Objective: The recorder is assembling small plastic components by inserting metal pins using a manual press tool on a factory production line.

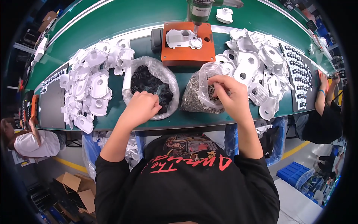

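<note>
Bent fingers on the left hand (144,106) dipped toward black pieces (153,84), their tips hidden by the back of the hand, so I could not tell whether they were pinching one or stood apart; on the right hand (232,95) thumb and forefinger curved close together over metal screws (211,91), and whether something small sat between them was too hard to make out. At the far left a person in a white top (37,143) was partly lost toward the dark rim of the view. Next came a grey board (54,108) with a row of small dark parts along its far edge, then a loose heap of white housings (99,89), overlapping so that many showed only in part. Beside that heap the black pieces lay jumbled in an open clear bag (149,61) on the green bench (184,72); they were matt and small, and their single shapes ran together. Beyond the bags stood an orange block (169,56) bearing one white housing (175,39), with a green driver (200,11) above its right part, cut off by the upper edge. To the right, the screws filled a second clear bag (202,82), silvery and tangled, seen through its wall and at its mouth, which the right hand partly covered. Past it lay another heap of white housings (248,65), then a board (298,74) set with rows of dark parts, and a person in dark clothes (322,127).
</note>
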`<action>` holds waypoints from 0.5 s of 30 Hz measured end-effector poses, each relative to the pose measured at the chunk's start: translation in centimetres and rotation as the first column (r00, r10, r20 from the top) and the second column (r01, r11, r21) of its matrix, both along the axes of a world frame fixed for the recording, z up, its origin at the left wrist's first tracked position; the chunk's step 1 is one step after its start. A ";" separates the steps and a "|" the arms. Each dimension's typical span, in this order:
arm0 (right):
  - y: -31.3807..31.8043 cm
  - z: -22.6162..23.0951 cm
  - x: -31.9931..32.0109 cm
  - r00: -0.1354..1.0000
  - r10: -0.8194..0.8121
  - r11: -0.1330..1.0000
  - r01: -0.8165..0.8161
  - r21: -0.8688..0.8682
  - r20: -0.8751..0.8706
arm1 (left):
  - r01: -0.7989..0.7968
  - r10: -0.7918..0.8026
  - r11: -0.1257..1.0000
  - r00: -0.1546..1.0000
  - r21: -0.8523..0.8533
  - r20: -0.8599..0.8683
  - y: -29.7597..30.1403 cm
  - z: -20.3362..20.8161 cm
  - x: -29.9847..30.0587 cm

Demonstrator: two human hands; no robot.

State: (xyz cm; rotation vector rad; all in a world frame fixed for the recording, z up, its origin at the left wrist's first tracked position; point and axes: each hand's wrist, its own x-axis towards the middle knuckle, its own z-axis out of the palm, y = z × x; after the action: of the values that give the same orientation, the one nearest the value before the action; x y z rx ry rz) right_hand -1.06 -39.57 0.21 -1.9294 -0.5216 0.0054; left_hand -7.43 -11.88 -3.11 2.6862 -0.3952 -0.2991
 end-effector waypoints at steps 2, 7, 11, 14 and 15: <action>0.0 0.0 0.1 1.000 0.008 1.000 -0.008 0.020 -0.008 | 0.005 -0.006 0.999 1.000 -0.036 -0.015 0.3 0.5 0.1; -0.1 -0.4 0.0 0.999 0.004 1.000 -0.004 -0.002 0.036 | -0.014 0.000 0.975 0.998 -0.223 -0.065 1.8 3.4 2.8; 0.0 -0.6 -0.3 0.995 -0.002 1.000 0.005 -0.027 0.101 | -0.127 0.183 0.845 0.981 -0.519 0.058 1.8 6.4 10.8; 0.1 -0.8 -0.4 0.994 -0.010 1.000 0.012 -0.020 0.106 | -0.126 0.268 0.771 0.953 -0.624 0.139 -0.7 5.8 17.2; 0.1 -0.9 -0.5 0.995 -0.017 1.000 0.017 0.001 0.099 | -0.159 0.280 0.812 0.950 -0.561 0.137 -1.9 5.5 19.1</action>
State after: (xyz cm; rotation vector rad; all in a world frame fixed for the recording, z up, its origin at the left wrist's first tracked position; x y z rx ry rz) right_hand -1.53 -39.52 -0.64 -1.9409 -0.5717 -0.1019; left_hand 11.67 -13.77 2.37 2.1653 -0.1832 0.1615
